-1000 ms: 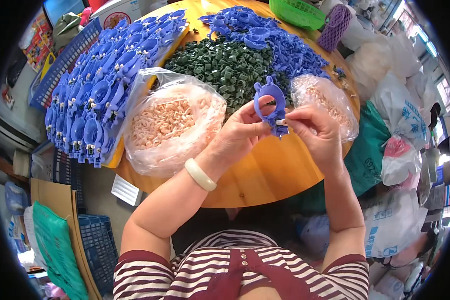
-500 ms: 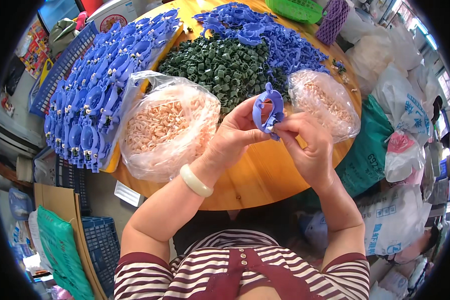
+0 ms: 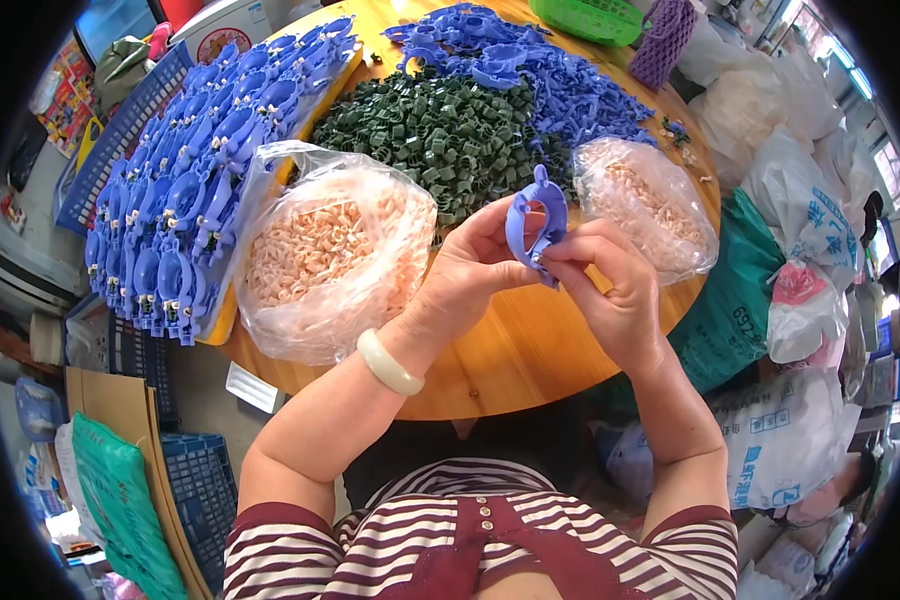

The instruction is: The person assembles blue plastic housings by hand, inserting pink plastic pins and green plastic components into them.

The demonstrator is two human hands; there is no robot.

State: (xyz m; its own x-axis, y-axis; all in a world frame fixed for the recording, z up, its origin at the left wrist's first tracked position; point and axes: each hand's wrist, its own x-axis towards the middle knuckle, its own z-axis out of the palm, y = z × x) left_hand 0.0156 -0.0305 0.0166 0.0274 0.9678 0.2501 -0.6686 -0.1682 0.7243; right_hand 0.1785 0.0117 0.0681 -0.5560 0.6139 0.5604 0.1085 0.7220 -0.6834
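My left hand (image 3: 475, 262) holds a blue ring-shaped plastic part (image 3: 516, 228) upright over the near half of the table, thumb and fingers closed round its left side. At the part's lower right edge, my right hand (image 3: 615, 285) is pinched closed against it; any tiny piece between those fingertips is hidden. Just beyond the hands lies a heap of small dark green plastic clips (image 3: 440, 140). Clear bags of small peach-coloured pieces flank the hands, a larger left bag (image 3: 320, 255) and a smaller right bag (image 3: 645, 205).
Rows of blue plastic parts with small fittings (image 3: 185, 190) cover a board at the left. Loose blue parts (image 3: 490, 50) are heaped at the back of the round wooden table (image 3: 500, 375). A green basket (image 3: 590, 20) stands at the far edge; stuffed bags (image 3: 810, 200) crowd the right.
The right fingertips have shifted slightly up and left along the lower edge of the blue part, covering the small dark and white fitting seen there before. The left hand keeps its hold.
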